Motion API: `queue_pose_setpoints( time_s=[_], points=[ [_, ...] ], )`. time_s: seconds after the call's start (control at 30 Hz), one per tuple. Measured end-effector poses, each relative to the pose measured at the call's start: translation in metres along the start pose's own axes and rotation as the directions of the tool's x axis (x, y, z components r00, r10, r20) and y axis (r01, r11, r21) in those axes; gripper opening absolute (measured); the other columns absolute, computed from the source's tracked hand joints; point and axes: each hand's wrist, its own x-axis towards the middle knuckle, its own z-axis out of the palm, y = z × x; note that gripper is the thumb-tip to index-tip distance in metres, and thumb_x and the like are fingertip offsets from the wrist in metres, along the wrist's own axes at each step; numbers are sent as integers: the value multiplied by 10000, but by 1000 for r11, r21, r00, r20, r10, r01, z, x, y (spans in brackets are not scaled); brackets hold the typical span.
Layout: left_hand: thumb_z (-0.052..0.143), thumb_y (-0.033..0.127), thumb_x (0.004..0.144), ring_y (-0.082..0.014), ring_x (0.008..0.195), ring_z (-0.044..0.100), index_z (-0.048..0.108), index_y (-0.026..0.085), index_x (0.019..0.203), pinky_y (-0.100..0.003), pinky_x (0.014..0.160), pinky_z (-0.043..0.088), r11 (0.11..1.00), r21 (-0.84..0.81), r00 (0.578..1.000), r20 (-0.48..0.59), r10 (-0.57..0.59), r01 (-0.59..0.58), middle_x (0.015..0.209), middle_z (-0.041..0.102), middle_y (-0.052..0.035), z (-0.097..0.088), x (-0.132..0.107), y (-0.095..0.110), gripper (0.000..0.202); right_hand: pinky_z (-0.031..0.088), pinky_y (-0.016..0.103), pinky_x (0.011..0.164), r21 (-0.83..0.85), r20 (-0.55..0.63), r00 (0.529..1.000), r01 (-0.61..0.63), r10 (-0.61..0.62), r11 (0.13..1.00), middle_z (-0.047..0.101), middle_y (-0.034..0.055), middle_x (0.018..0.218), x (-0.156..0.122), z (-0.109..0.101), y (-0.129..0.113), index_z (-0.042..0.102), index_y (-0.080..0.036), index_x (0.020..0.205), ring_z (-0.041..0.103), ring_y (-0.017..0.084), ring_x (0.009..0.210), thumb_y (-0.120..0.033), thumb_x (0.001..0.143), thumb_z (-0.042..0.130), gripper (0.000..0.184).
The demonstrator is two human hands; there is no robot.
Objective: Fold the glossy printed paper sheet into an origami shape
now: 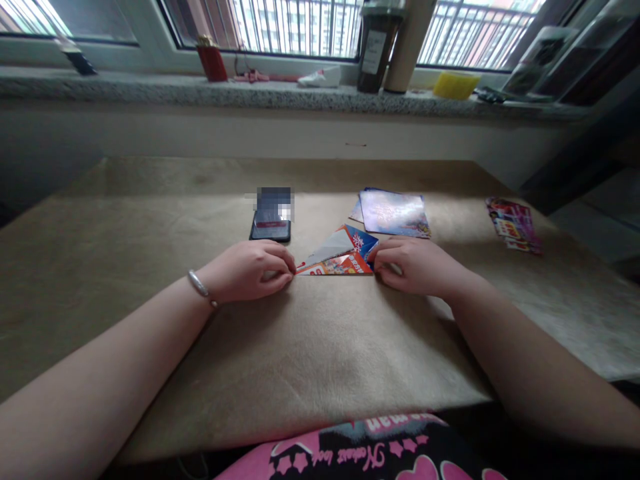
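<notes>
A folded sheet of colourful printed paper (pixel 333 257) lies on the table in front of me, creased into a long triangle with red, grey and blue faces. Its narrow left tip is pinched between the thumb and fingers of my left hand (pixel 260 270), which wears a silver bracelet at the wrist. At the wider right end, my right hand (pixel 407 263) grips the blue and red corner with its fingers curled. Just beyond my left hand is a dark phone (pixel 271 230), its upper part blurred out. Past my right hand lie purple-blue printed sheets (pixel 395 212), overlapping.
A fanned pile of pink and purple printed cards (pixel 515 225) rests at the right of the tan-covered table (pixel 310 360). Along the stone windowsill (pixel 280 97) stand a red container (pixel 211 61), a dark lidded jar (pixel 375 53) and a yellow block (pixel 456 85).
</notes>
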Motion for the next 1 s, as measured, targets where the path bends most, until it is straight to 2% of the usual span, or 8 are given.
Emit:
queue_pose_setpoints(
  time_s=[0.1,0.23,0.47,0.6,0.67,0.8,0.9,1.0],
  points=[
    [500,262,853,-143,853,656,718,218,821,-262,814,529,1000,-15,1000,0,-8,8,953,713,-5,0,0,-1,225,467,299,726,-61,-29,999,-21,19,998,696,39,963,2,3,-4,663,-204,840,632,175,860,-261,834,542,134],
    [481,258,867,-135,864,662,718,218,836,-258,822,532,1000,-31,1000,-8,2,-2,966,719,-1,-1,2,0,242,452,313,702,-173,-60,998,-32,22,984,681,61,998,4,7,-7,672,-213,953,619,197,862,-385,853,560,228],
    [460,282,899,-141,800,650,669,181,783,-239,731,519,1000,7,996,-92,14,-13,851,700,-46,-3,4,6,259,439,306,684,-243,-88,992,61,-85,968,687,79,1020,7,8,-5,682,-205,1005,604,202,898,-351,916,475,269],
    [452,258,911,-132,771,609,644,170,953,-233,696,496,998,-60,995,-101,-12,6,862,665,-55,0,7,10,216,458,311,716,-218,-108,982,128,-154,967,696,49,1073,8,9,-4,686,-221,1044,608,196,919,-340,941,440,293],
    [456,239,913,-143,833,591,632,171,1032,-257,751,498,998,-62,992,-122,17,-25,922,649,-68,2,9,11,223,470,317,743,-198,-109,979,150,-174,969,696,33,1101,10,9,-6,677,-230,1087,610,194,937,-326,951,422,304],
    [485,233,911,-189,1042,534,634,221,1087,-350,929,468,993,63,987,-121,110,-103,1038,623,-67,5,10,17,231,483,320,788,-125,-124,975,168,-184,978,689,29,1138,13,13,-12,662,-238,1132,611,183,970,-293,952,429,300],
    [531,256,889,-229,1174,459,628,251,1123,-408,1024,418,981,172,983,-141,115,-90,1170,568,-71,4,9,23,254,482,325,810,-109,-175,975,119,-137,987,683,32,1151,15,16,-14,677,-241,1101,605,188,998,-276,941,452,279],
    [557,270,871,-247,1197,433,662,252,1049,-423,1049,395,973,226,978,-188,96,-52,1178,549,-71,2,8,28,208,478,332,826,-125,-202,976,61,-85,990,682,28,1149,16,16,-14,682,-246,1084,601,192,1006,-246,942,445,276]
  ],
)
